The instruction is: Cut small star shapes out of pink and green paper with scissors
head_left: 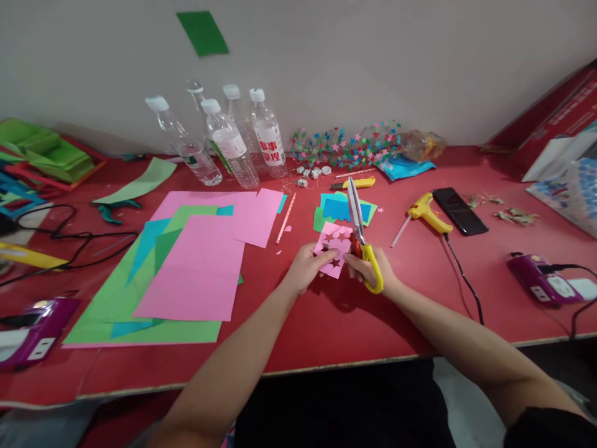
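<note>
Two hands at frame centre: left hand [308, 267] closed on pink paper [334, 270] with star-shaped holes; right hand [370, 264] closed round yellow-handled scissors [372, 269], blades toward upper frame.

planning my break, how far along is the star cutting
Looks done: the small pink piece has several star-shaped holes, and many coloured stars sit on the clear plastic by the wall. In hand: that piece in the left hand, scissors in the right hand. Possibly left: the large stacked sheets show no star holes, but how many stars are wanted can't be told.
</note>
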Tool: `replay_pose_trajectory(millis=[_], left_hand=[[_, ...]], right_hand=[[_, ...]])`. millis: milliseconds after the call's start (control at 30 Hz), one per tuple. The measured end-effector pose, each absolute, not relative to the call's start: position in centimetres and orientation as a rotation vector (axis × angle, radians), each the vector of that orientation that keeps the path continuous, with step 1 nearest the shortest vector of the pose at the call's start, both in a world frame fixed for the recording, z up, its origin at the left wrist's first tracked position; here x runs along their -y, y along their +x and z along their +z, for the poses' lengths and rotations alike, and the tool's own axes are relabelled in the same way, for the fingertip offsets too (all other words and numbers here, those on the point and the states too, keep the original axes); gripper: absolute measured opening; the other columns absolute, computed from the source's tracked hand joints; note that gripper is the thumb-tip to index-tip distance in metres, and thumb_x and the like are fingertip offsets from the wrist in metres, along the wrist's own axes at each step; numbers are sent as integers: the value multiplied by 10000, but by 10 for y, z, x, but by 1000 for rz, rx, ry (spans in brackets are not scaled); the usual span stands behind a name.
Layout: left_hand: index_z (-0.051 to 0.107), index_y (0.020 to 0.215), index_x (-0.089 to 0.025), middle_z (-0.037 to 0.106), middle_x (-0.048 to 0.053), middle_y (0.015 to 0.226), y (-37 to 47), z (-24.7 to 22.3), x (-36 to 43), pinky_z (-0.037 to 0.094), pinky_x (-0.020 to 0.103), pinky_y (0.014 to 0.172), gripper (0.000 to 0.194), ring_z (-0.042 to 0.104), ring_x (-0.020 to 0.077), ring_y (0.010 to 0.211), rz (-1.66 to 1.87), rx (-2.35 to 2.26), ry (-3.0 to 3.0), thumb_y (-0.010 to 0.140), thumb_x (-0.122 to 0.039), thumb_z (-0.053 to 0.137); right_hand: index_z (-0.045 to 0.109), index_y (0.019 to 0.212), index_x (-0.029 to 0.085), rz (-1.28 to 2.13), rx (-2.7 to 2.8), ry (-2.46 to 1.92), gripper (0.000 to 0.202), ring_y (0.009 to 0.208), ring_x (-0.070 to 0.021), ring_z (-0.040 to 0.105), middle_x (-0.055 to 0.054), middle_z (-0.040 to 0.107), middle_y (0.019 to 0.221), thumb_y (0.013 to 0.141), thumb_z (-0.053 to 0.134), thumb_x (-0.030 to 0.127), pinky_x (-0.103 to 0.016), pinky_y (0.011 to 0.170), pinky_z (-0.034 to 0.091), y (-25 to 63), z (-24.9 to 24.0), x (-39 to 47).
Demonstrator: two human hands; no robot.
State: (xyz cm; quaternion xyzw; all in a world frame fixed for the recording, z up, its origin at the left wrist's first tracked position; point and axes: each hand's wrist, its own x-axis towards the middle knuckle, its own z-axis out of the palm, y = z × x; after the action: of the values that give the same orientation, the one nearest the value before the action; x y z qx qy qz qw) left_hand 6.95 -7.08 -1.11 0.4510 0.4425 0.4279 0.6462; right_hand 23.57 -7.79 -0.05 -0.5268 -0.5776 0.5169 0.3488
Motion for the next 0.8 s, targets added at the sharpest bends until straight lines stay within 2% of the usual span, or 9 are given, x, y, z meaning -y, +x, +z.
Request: replay_pose_trajectory(millis=[67,133,200,300,400,500,667,800], left_hand=[[646,780,-132,668,0,702,68,-7,70,460,222,606,244,604,110,617,1012,-1050,1065,726,-361,709],[629,815,-138,686,9,711,64,0,69,439,215,513,256,604,111,550,1052,-1071,1080,755,-383,676],[599,825,-147,693,16,685,57,10,67,336,202,380,260,542,93,417,1095,-1084,1058,788,-402,631],[581,798,-148,690,19,640,44,27,63,241,180,337,247,458,55,350,1175,-1124,1034,787,-390,635],[581,766,-142,686,25,624,34,35,61,278,169,358,238,463,50,377,1240,-1121,1013,767,-368,657],[561,772,-149,685,17,635,31,34,63,310,169,363,222,462,49,378,1362,-1115,950,779,-354,644],[523,805,-156,687,19,659,29,27,71,323,174,337,215,497,59,367,1519,-1120,874,825,-358,594],[521,793,-160,696,15,675,28,25,74,339,177,334,207,511,59,366,1524,-1096,909,851,-355,559]], right_hand=[[476,617,202,1312,1524,-1355,335,339,-82,415,42,516,433,756,634,463,-199,360,326,236,-1,79],[508,656,198,1277,1564,-1342,327,357,-90,419,41,517,454,758,633,482,-210,377,335,237,1,78],[524,671,192,1265,1629,-1345,344,378,-99,428,42,499,461,762,629,507,-224,402,343,242,7,76],[537,676,185,1253,1807,-1359,411,429,-112,427,45,454,477,765,604,580,-242,446,335,251,23,71],[556,727,184,1175,2064,-1336,445,549,-138,477,9,529,604,762,598,625,-252,522,362,258,39,66],[545,772,187,1173,2245,-1362,473,597,-152,479,-9,542,667,787,559,660,-268,568,380,258,45,66],[482,737,188,1273,2241,-1280,536,567,-134,403,7,467,632,831,447,714,-263,543,345,254,34,75],[460,749,189,1404,2201,-1278,504,525,-115,362,33,428,576,883,414,672,-248,505,298,255,24,83]])
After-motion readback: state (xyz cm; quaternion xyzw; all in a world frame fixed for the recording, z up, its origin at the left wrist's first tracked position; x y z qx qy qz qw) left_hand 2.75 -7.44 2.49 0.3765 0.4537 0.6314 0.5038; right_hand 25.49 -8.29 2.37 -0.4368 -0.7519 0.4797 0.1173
